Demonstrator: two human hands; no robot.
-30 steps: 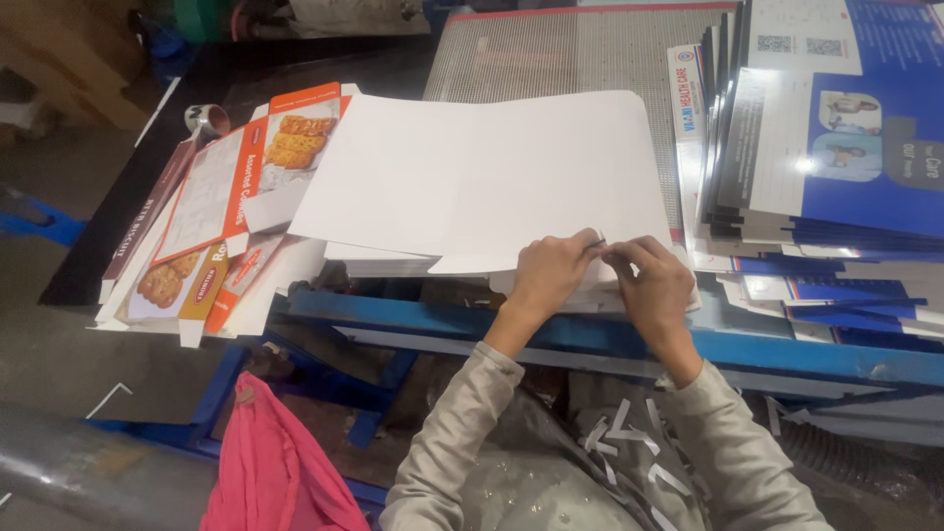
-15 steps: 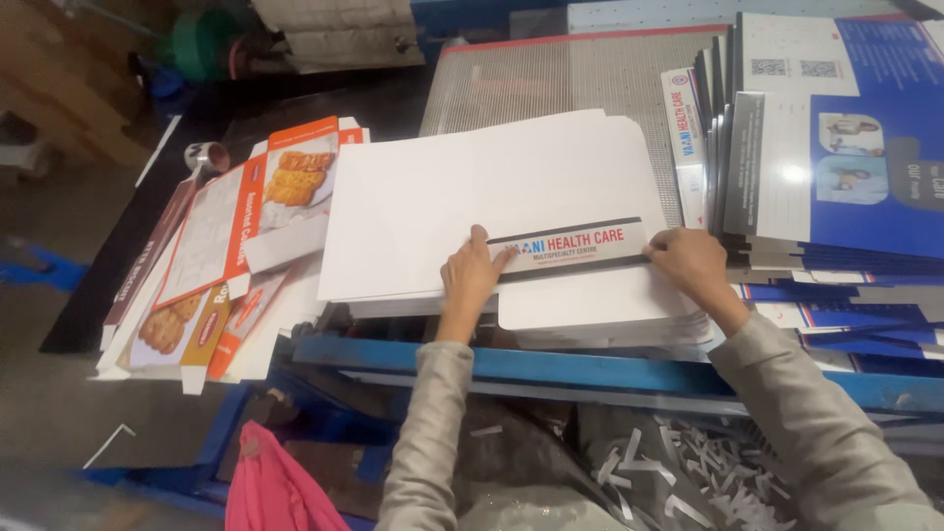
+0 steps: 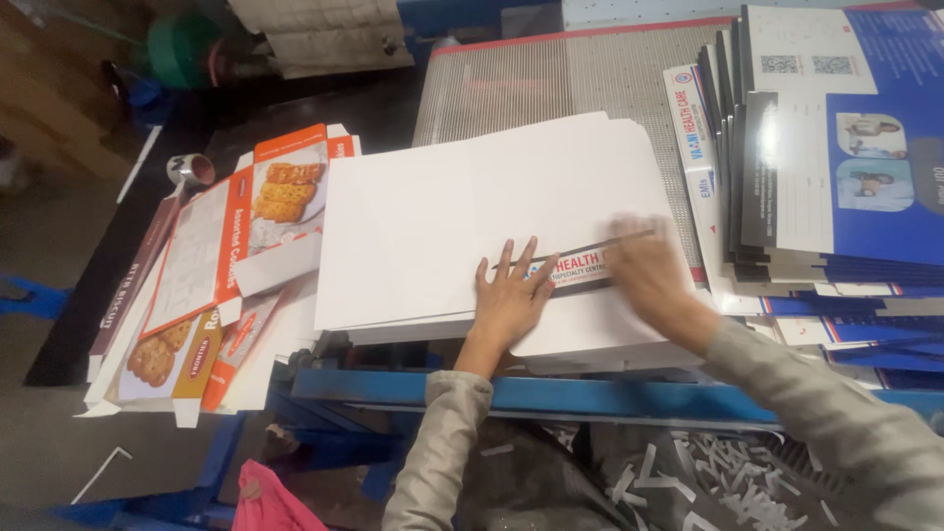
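A stack of white card sheets (image 3: 462,226) lies printed side down on the near part of a blue-edged work table (image 3: 551,395), and near its front edge one folded flap is turned back so that a narrow printed strip (image 3: 580,267) shows between the two hands. The left hand (image 3: 509,298) lies flat on the sheets with fingers spread and palm down, holding nothing; it seems to press the pile so the upper sheets do not slide. The right hand (image 3: 651,270) is blurred by movement (its fingers cannot be made out singly), and it rests on or sweeps across the right end of the strip; whether it pinches the flap or only pushes it cannot be told. Both grey sleeves reach in from below.

To the right, just beside the white pile, stands a taller pile of blue and white printed cartons (image 3: 836,167), their edges fanned toward the person, probably so single pieces can be taken off easily. To the left, flattened orange biscuit boxes (image 3: 236,265) overlap one another and hang over the table's edge. Behind the sheets lies a grey mesh surface (image 3: 560,79) with a red border. Under the table's front rail, white paper offcuts (image 3: 708,472) are scattered, and a pink cloth (image 3: 264,500) shows at the bottom.
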